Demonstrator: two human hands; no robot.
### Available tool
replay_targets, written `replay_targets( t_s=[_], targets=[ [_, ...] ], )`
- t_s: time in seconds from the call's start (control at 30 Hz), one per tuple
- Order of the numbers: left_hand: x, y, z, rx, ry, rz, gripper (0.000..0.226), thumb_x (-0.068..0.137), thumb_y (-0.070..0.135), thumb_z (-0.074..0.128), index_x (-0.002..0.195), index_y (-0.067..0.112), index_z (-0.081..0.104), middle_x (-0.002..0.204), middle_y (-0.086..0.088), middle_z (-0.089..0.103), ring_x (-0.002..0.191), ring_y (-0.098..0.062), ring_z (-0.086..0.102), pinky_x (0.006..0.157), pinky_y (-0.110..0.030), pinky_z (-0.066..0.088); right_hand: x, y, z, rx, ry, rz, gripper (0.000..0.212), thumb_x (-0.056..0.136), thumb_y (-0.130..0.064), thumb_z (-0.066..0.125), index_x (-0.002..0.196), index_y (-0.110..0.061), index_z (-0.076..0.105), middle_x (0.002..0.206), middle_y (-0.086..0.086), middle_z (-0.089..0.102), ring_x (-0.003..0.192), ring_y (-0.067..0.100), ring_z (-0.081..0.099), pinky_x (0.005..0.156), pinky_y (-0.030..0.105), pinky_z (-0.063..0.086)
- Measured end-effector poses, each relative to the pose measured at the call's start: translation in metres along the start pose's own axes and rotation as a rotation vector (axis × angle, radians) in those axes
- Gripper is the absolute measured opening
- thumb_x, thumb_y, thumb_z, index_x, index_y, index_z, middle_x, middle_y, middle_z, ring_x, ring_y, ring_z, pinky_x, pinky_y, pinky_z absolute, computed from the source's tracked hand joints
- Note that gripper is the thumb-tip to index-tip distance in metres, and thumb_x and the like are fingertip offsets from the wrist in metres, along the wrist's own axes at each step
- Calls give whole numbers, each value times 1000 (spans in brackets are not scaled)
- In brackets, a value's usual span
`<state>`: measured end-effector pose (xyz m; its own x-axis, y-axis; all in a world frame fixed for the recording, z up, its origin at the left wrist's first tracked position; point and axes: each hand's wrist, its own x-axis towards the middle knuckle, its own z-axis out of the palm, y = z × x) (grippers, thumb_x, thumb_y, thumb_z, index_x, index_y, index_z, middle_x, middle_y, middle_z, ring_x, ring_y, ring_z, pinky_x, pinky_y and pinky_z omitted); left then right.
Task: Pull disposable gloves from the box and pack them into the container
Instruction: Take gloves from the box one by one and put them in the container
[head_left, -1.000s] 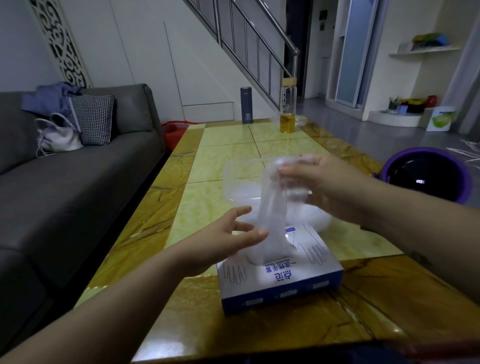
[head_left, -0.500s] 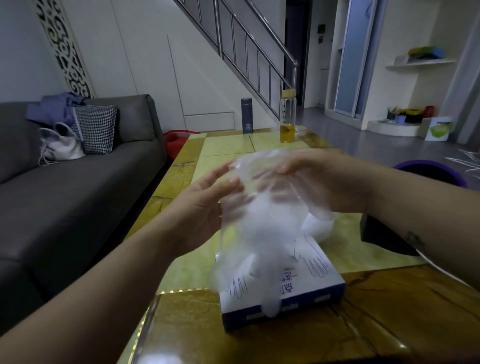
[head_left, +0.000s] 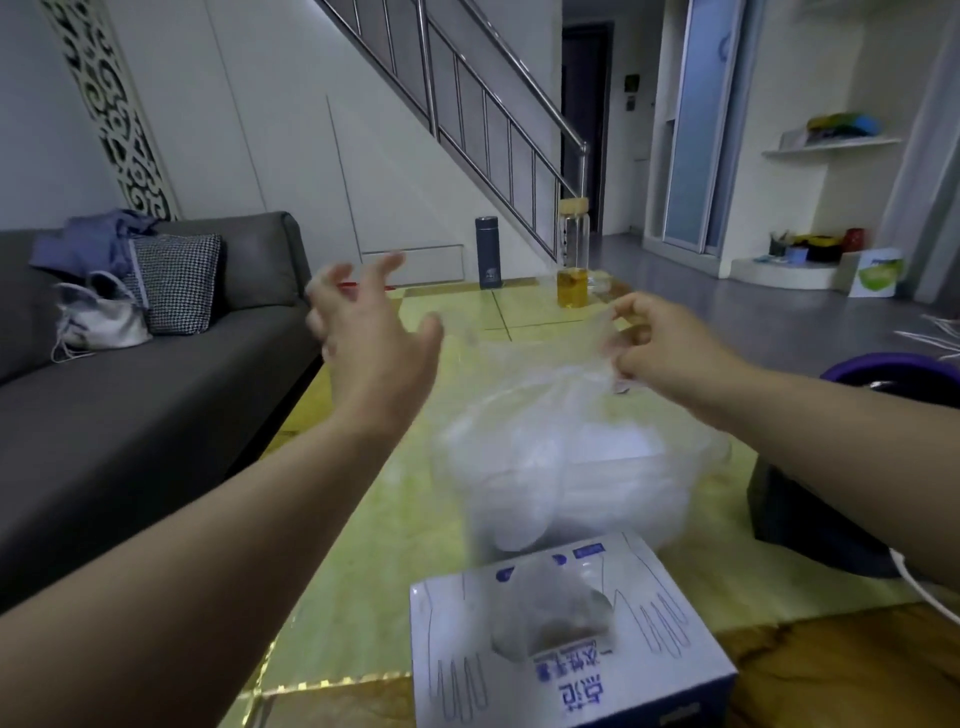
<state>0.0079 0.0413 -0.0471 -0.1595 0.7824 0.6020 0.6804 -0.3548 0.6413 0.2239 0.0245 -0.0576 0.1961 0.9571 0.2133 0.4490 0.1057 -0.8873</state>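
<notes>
Pinching blurred glove (head_left: 561, 431), apparently: right hand (head_left: 670, 351)

We record a yellow tiled table (head_left: 530, 312) bearing a glove box (head_left: 597, 675) at the near edge, with a dark flask (head_left: 488, 254) and a glass bottle (head_left: 573, 254) at the far end.

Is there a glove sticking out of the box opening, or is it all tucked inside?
Sticking out. A crumpled clear glove pokes up through the opening in the top of the box.
</notes>
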Motion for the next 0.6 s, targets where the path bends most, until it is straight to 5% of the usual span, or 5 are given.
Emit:
replay_targets(
  t_s=[0.07, 0.13, 0.3, 0.5, 0.6],
  targets=[
    [-9, 17, 4, 84, -19, 432, 35, 87, 21, 64, 121, 26, 58, 131, -2, 40, 118, -16, 40, 106, -38, 37, 9, 11, 2, -33, 16, 48, 47, 84, 15, 48, 120, -15, 52, 91, 8, 57, 68, 17, 56, 55, 24, 52],
    [-15, 24, 19, 220, -343, 596, 23, 91, 27, 58, 114, 29, 63, 121, 8, 54, 105, -10, 51, 95, -33, 46, 17, 20, 4, -94, 22, 80, 55, 85, 12, 51, 132, -18, 47, 100, 11, 57, 70, 18, 57, 55, 28, 52],
    [-12, 8, 54, 555, -1053, 319, 41, 94, 45, 50, 128, 24, 59, 134, 6, 56, 118, -14, 54, 100, -29, 40, 20, 33, 7, -439, -42, 25, 70, 83, 5, 53, 143, -25, 31, 99, 5, 59, 79, 22, 61, 68, 40, 58],
    [-4, 0, 83, 720, -1239, 312, 67, 91, 55, 49, 148, 24, 30, 151, 5, 36, 136, -17, 37, 109, -29, 28, 17, 35, 5, -1174, -186, -133, 78, 84, -11, 58, 146, -30, 16, 126, 2, 47, 112, 25, 46, 96, 39, 34],
    [-4, 0, 94, 722, -1326, 292, 81, 84, 57, 59, 150, 28, 21, 152, 4, 34, 134, -18, 39, 107, -29, 30, 16, 23, 3, -1161, -14, -420, 58, 81, -19, 64, 132, -29, 38, 126, -2, 42, 116, 19, 39, 98, 36, 32]
  ],
)
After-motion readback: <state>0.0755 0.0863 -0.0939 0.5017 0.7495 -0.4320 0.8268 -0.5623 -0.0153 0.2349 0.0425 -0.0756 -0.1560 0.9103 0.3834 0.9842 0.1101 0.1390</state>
